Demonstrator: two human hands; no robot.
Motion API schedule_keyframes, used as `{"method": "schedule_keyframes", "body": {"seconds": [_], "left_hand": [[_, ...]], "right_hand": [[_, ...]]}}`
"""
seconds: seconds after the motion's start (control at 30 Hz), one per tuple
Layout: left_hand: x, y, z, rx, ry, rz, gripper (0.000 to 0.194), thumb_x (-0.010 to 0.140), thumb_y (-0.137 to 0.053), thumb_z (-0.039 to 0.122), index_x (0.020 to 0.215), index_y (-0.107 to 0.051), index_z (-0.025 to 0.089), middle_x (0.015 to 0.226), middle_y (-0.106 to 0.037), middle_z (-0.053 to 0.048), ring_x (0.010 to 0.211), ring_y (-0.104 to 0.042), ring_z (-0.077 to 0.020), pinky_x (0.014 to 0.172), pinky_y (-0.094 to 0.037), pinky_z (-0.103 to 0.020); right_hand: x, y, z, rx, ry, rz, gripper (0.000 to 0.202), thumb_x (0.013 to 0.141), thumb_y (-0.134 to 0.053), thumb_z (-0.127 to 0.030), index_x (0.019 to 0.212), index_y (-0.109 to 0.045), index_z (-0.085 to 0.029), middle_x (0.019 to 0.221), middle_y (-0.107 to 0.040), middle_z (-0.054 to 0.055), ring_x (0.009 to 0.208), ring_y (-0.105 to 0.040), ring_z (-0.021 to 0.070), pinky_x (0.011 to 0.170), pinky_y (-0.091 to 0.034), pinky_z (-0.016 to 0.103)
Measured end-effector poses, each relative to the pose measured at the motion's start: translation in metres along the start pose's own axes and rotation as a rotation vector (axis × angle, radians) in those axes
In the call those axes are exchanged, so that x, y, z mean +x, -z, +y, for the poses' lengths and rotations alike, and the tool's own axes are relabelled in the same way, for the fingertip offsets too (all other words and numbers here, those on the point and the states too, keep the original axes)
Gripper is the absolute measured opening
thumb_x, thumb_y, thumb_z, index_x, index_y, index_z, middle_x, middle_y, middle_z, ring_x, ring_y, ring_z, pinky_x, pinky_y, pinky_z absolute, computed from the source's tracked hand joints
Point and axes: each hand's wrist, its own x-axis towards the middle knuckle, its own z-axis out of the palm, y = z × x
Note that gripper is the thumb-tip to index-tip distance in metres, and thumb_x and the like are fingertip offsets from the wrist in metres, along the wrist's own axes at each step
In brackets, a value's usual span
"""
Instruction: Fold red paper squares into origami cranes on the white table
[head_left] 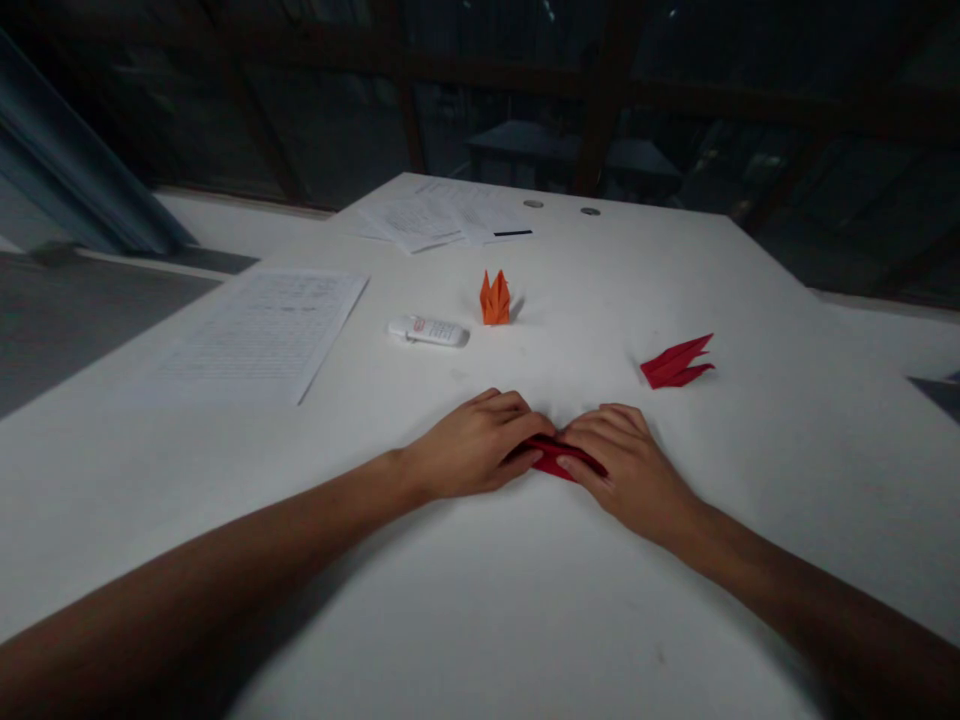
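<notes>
Left hand [480, 445] and right hand [626, 460] pinch opposite ends of the red folded paper [556, 466], each between thumb and fingers. The paper lies between the hands, on or just above the white surface [450, 600]; contact cannot be determined. Expect a very light, thin material, likely stiffer along its folds and easily creased or torn. Hold lightly at both ends; avoid twisting.

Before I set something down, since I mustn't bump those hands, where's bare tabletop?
Free: between the orange origami and the red origami; also between the forearms. Crowded: around the red paper in the left hand and right hand.
</notes>
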Motion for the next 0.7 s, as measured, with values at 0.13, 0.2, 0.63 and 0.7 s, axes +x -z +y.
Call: {"method": "schedule_keyframes", "body": {"seconds": [0.13, 0.2, 0.63, 0.7], "left_hand": [[0.0002, 0.0011, -0.0002, -0.010, -0.071, -0.022, 0.020, 0.101, -0.051, 0.027, 0.109, -0.069, 0.020, 0.114, -0.073, -0.007, 0.108, -0.060, -0.0228, 0.097, -0.045, -0.038], [0.0006, 0.0021, 0.0000, -0.016, -0.087, -0.024, 0.020, 0.101, -0.052, 0.028, 0.104, -0.070, 0.021, 0.118, -0.073, -0.006, 0.110, -0.060, -0.0230, 0.098, -0.044, -0.038], [0.0018, -0.0002, 0.0010, -0.079, -0.044, -0.002, 0.013, 0.097, -0.059, 0.029, 0.095, -0.068, 0.020, 0.107, -0.073, -0.008, 0.105, -0.061, -0.0223, 0.096, -0.045, -0.037], [0.0021, -0.0003, 0.0009, -0.089, -0.043, -0.006, 0.013, 0.098, -0.059, 0.029, 0.094, -0.067, 0.019, 0.107, -0.072, -0.008, 0.105, -0.061, -0.0222, 0.096, -0.045, -0.037]], "right_hand": [[-0.0005, 0.0005, -0.0006, 0.002, 0.036, -0.008, 0.010, 0.099, -0.062, -0.025, 0.102, -0.071, -0.025, 0.107, -0.076, 0.002, 0.104, -0.064, 0.0234, 0.105, -0.038, 0.048], [-0.0004, 0.0015, -0.0024, 0.001, 0.044, -0.013, 0.010, 0.099, -0.061, -0.025, 0.103, -0.071, -0.025, 0.107, -0.077, 0.002, 0.104, -0.064, 0.0233, 0.106, -0.037, 0.049], [0.0021, 0.0048, -0.0040, 0.144, -0.065, -0.001, 0.006, 0.097, -0.063, -0.021, 0.094, -0.066, -0.024, 0.102, -0.075, 0.002, 0.102, -0.064, 0.0217, 0.096, -0.041, 0.043], [0.0022, 0.0058, -0.0029, 0.165, -0.050, -0.005, 0.008, 0.098, -0.061, -0.020, 0.095, -0.067, -0.024, 0.104, -0.075, 0.002, 0.103, -0.064, 0.0216, 0.096, -0.042, 0.043]]}}
